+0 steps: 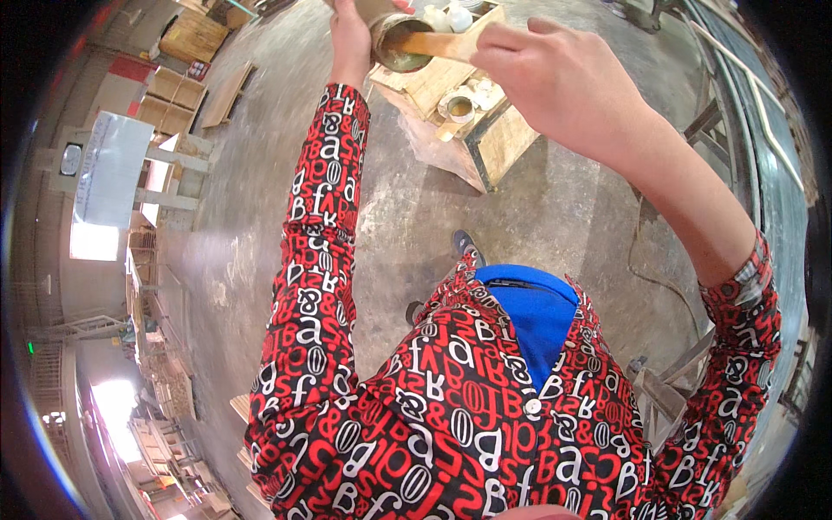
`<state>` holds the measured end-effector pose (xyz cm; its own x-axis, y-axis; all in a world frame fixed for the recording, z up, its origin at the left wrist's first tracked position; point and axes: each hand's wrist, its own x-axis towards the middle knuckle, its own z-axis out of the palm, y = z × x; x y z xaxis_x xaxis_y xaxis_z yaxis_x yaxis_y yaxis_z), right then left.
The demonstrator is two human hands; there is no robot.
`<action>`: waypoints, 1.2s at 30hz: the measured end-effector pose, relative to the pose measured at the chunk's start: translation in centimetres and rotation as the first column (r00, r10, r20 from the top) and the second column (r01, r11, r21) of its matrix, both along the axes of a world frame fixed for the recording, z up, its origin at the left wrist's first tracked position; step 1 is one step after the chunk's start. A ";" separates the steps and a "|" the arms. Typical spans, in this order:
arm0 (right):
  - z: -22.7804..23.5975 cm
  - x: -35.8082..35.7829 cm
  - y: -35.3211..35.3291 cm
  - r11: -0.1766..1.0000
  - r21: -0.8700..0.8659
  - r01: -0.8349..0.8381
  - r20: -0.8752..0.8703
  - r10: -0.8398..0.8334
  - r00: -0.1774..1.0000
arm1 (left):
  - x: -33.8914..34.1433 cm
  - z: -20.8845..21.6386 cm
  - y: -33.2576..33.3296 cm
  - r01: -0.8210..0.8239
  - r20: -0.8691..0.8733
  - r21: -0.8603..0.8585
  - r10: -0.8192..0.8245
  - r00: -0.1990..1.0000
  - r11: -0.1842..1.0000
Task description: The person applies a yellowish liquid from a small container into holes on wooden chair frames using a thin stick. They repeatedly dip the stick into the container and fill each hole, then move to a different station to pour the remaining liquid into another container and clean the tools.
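At the top of the view, my left hand grips a tilted can, its round mouth turned toward me. Its inside looks stained, with something greenish at the bottom. My right hand is closed on a flat, tan wooden stick, whose far end reaches into the can's mouth. What the tip touches inside is hidden. Beyond and below the hands stands a wooden box. On it rests a small cup holding something yellowish-brown, among pale, crumpled material.
White plastic bottles stand at the far end of the wooden box. A long bench-like frame runs along the right. Wooden boards and shelving line the left. A cord lies on the concrete floor.
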<state>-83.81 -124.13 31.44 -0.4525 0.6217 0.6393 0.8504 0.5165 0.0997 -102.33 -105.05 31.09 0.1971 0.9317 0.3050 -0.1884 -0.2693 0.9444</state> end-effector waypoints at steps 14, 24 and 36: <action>-1.6 -0.5 2.7 0.998 -0.027 0.065 -0.019 -0.066 0.998 | -1.9 -0.1 0.9 -0.104 -0.078 0.030 0.106 0.991 0.994; -1.4 -0.2 3.4 0.976 -0.193 -0.101 -0.295 0.040 0.955 | -2.7 1.1 1.4 -0.075 -0.036 0.107 0.079 0.996 0.991; 3.4 0.2 5.2 0.901 -0.364 -0.238 -0.218 0.166 0.962 | -2.3 1.3 -0.5 -0.174 -0.038 0.048 0.176 0.984 0.984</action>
